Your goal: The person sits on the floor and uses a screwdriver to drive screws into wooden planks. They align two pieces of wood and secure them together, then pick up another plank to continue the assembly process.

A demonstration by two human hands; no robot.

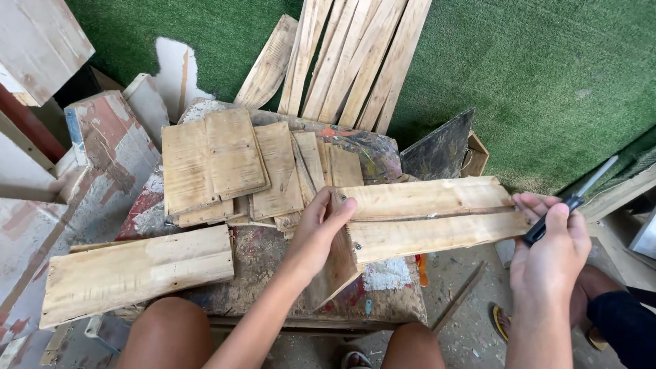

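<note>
My left hand [316, 232] was clamped around the near end of a nailed-together pallet piece [424, 215], which lay across the right side of the paint-stained workbench [260, 256]. My right hand [550, 249] touched its far end, fingers closed on a black-handled screwdriver [570, 201]. A stack of short cut boards [232, 167] sat just behind, and a loose plank [137, 270] lay on the left.
</note>
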